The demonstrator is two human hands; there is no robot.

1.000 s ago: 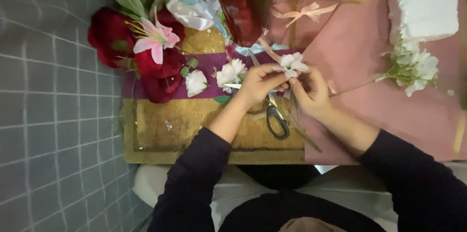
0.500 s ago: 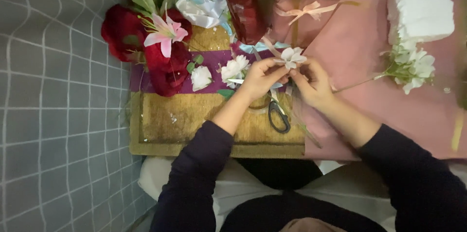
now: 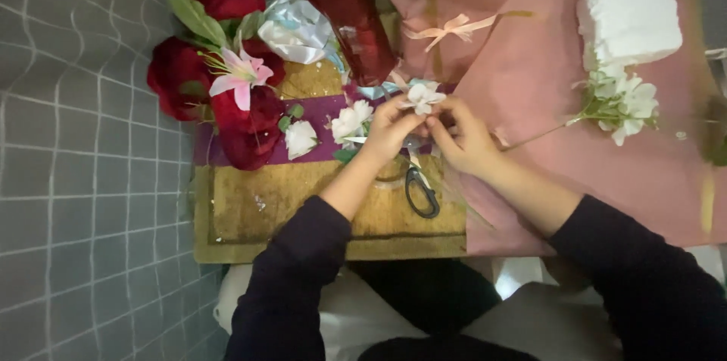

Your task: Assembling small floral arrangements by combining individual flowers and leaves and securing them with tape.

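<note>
My left hand [image 3: 390,130] and my right hand [image 3: 462,137] meet over the work surface, fingertips pinched together on a small white flower [image 3: 422,96]. A pair of black-handled scissors [image 3: 420,187] lies just below the hands on the gold board [image 3: 250,209]. Two more white blossoms [image 3: 350,122] rest to the left of my left hand on a purple strip [image 3: 227,150].
Red roses and a pink lily [image 3: 227,73] lie at the left. A white foam block [image 3: 628,16] and a white flower sprig [image 3: 617,103] sit on pink wrapping paper [image 3: 545,58] at the right. Dark red cellophane [image 3: 341,5] and a peach ribbon bow [image 3: 447,28] lie behind. Grey tiled floor at left.
Both hands have lifted slightly away from the scissors and brought the small white flower up between the fingertips. The view has drifted a little.
</note>
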